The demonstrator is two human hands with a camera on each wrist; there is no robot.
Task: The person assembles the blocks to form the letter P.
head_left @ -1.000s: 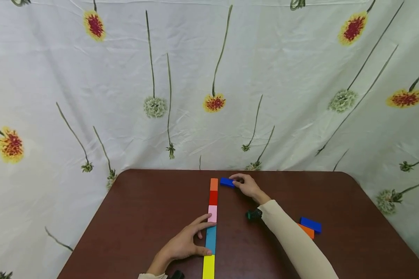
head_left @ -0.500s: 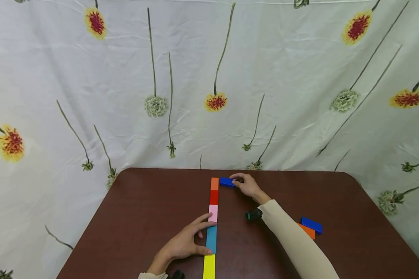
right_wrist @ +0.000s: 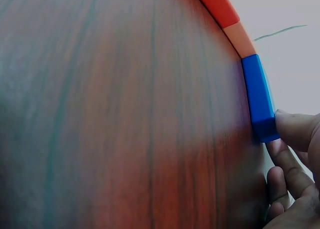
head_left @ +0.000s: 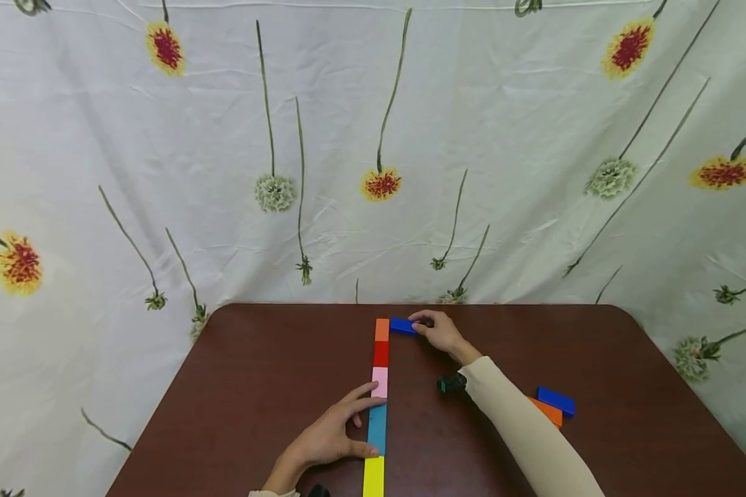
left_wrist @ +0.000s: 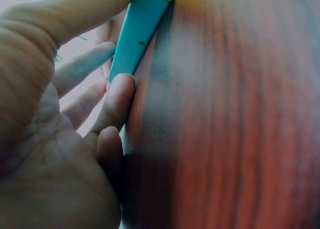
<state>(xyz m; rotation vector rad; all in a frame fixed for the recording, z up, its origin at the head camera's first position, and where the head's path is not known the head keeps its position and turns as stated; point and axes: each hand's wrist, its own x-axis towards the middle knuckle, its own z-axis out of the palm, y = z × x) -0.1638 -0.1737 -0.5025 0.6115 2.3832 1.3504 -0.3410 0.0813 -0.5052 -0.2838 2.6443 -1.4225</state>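
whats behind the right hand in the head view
A blue block sticks out past the right hand; its right end is covered there, but the right wrist view shows most of that end, pinched in the fingers. The head view also hides the table under the hand.

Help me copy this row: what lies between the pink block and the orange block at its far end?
Only the red block, in line between the pink block and the orange block; the head view shows it.
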